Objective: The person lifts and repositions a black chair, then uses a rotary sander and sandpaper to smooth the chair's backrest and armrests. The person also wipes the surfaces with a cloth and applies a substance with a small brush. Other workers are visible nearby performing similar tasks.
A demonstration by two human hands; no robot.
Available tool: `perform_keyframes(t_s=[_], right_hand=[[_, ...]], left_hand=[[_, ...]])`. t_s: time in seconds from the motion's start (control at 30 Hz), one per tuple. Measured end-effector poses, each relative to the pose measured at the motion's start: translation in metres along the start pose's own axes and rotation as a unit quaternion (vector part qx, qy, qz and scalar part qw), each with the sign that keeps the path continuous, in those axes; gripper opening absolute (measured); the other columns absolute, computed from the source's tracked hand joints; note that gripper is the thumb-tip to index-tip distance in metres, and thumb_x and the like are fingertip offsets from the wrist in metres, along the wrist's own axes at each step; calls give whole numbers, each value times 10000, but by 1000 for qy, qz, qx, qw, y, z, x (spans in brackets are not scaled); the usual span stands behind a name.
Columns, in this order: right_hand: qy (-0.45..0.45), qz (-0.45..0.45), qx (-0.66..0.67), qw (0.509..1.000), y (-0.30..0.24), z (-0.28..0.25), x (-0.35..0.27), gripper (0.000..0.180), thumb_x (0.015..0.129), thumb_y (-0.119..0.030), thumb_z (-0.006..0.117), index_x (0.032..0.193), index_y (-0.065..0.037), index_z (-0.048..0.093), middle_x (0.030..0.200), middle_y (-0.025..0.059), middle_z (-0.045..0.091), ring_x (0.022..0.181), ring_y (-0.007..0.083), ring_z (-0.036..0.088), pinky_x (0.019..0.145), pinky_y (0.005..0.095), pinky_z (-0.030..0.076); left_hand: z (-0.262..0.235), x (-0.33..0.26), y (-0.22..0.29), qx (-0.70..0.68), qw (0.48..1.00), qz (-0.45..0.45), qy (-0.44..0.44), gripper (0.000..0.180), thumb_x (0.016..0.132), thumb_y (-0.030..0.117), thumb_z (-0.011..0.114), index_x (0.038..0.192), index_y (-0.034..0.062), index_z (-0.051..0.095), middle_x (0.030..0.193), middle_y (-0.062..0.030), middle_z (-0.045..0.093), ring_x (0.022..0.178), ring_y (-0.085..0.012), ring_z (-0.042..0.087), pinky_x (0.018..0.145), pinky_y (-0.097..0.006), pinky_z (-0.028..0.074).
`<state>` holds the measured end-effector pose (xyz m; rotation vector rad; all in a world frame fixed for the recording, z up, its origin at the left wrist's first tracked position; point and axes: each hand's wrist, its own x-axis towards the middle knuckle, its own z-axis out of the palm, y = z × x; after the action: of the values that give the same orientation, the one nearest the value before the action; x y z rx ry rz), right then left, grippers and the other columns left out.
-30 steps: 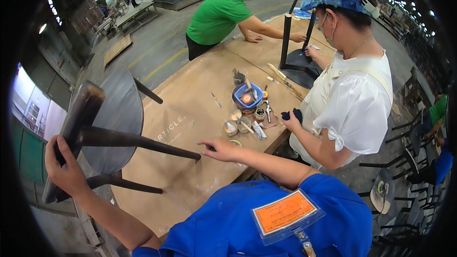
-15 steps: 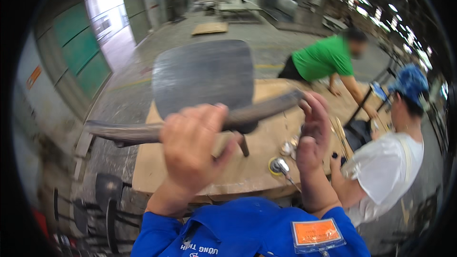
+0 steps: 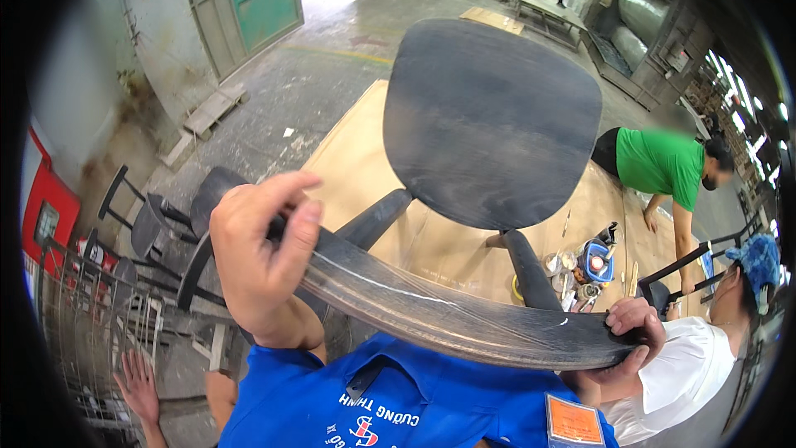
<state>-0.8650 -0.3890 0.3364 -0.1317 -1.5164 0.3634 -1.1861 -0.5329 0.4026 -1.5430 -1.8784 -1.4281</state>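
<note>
A black wooden chair stands before me, its broad seat [image 3: 493, 120] facing up and away from my body. Its curved back rail [image 3: 448, 303] crosses close to my chest, worn to brown along the edge and marked by a thin white streak. My right hand [image 3: 637, 332] wraps round the rail's right end, thumb below and fingers over the top. At the opposite end, my left hand [image 3: 265, 253] is open, thumb and fingers spread either side of the rail tip. That tip is partly hidden by the hand.
Brown sheeting covers the worktable [image 3: 356, 158]. Beyond the rail sit a blue basket [image 3: 595, 261] and small containers. Two people, in green [image 3: 651, 162] and white [image 3: 676, 365], work at right beside another chair. More dark chairs [image 3: 149, 224] and another person's hand [image 3: 138, 386] are at left.
The back rail has come lower and nearer my chest. My right hand, open beside the rail end before, now grips it. My left hand has shifted from the rail's middle to its left end.
</note>
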Motion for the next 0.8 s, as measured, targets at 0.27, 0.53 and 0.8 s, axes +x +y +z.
perform_keyframes(t_s=[0.27, 0.53, 0.8], right_hand=[[39, 12, 24, 999, 4, -7, -9, 460, 910, -308, 318, 1220, 18, 415, 701, 82, 424, 658, 189, 416, 626, 343, 370], [-53, 32, 16, 998, 2, -25, -5, 491, 927, -408, 408, 1252, -39, 405, 724, 80, 444, 678, 184, 415, 653, 335, 373], [-113, 161, 116, 974, 94, -82, -28, 432, 887, -147, 422, 1276, 39, 398, 854, 101, 524, 839, 207, 503, 835, 359, 430]], left_hand=[[7, -30, -7, -52, 995, -42, 77, 105, 756, 85, 647, 821, 2, 660, 577, -75, 591, 521, -200, 584, 544, -289, 433], [70, -103, 27, -232, 922, -147, 272, 896, 823, 180, 607, 1447, 11, -13, 1473, -243, 111, 1363, -341, 159, 1119, -414, 99], [102, -126, 61, -391, 799, -284, 358, 781, 908, 336, 487, 1466, 92, -2, 1400, -172, 247, 1267, -255, 308, 1055, -346, 259]])
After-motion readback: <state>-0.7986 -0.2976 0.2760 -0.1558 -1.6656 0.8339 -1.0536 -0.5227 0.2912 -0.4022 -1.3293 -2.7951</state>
